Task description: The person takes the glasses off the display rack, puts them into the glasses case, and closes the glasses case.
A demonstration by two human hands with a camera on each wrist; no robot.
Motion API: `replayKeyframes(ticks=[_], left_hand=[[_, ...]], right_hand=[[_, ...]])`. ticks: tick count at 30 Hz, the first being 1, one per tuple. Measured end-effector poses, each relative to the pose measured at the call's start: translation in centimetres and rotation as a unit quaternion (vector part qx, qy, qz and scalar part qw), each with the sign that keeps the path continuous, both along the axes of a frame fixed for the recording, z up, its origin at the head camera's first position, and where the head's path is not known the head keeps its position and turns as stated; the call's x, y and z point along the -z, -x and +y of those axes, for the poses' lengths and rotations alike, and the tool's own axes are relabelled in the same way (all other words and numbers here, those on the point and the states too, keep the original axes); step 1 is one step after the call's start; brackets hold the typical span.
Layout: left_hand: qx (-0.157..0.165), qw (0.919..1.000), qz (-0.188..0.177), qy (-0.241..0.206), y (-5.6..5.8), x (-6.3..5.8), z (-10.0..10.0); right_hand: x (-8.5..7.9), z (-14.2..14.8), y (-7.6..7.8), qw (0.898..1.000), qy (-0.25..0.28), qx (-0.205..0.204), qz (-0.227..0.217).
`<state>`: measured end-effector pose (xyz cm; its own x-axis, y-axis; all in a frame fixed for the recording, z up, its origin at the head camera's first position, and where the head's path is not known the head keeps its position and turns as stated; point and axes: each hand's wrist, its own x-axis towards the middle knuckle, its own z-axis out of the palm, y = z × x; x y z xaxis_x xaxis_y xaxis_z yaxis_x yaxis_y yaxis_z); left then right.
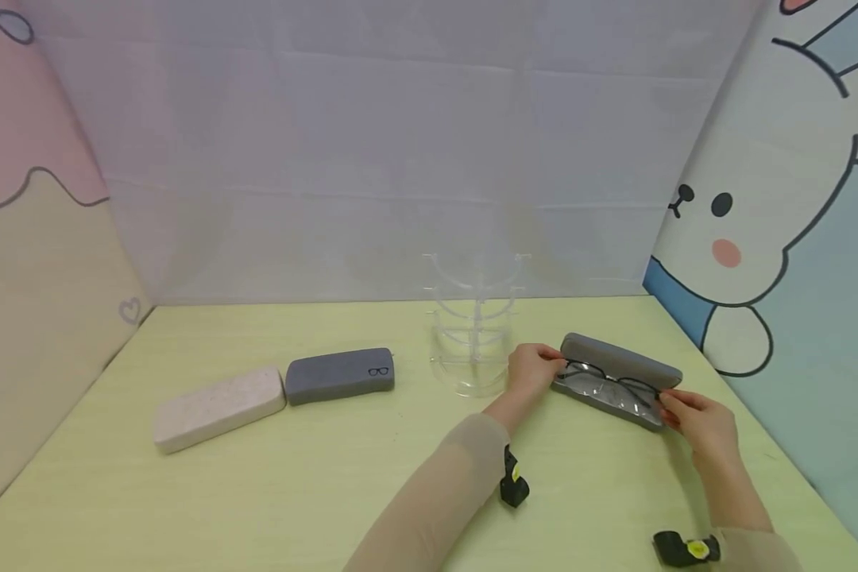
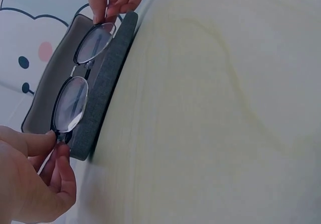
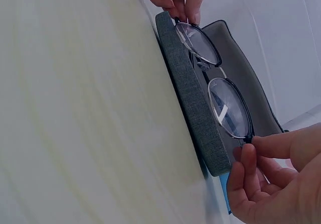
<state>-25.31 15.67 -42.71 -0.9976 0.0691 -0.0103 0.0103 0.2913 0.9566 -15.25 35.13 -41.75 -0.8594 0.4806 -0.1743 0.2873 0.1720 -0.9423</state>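
A pair of dark-framed glasses with clear lenses is at the mouth of an open grey glasses case on the right of the table. My left hand pinches the frame at its left hinge between thumb and fingers. At the opposite hinge, my right hand pinches the frame likewise. Both wrist views show the glasses with their temples folded behind the lenses. The raised lid stands behind them. Whether the glasses touch the case bottom, I cannot tell.
A clear acrylic glasses stand with several curved tiers stands left of the open case. Further left lie a closed grey glasses case with a glasses print and a closed pale case. Printed cloth walls border the table.
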Motion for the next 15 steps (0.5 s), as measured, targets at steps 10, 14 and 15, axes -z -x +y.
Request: replayKeyframes(ticks=[10, 14, 15], left_hand=[[0.014, 0.9987, 0.014, 0.047, 1.7, 0.1, 0.4], [0.006, 0.9980, 0.005, 0.063, 2.3, 0.1, 0.6], [0.003, 0.9977, 0.003, 0.068, 2.5, 0.1, 0.6]], right_hand=[[0.1, -0.2, 0.5, 1.000, -0.009, 0.024, -0.005], [0.3, -0.5, 0.8, 1.000, -0.014, 0.028, -0.001], [0.4, -0.5, 0.9, 0.999, -0.016, 0.030, -0.001]])
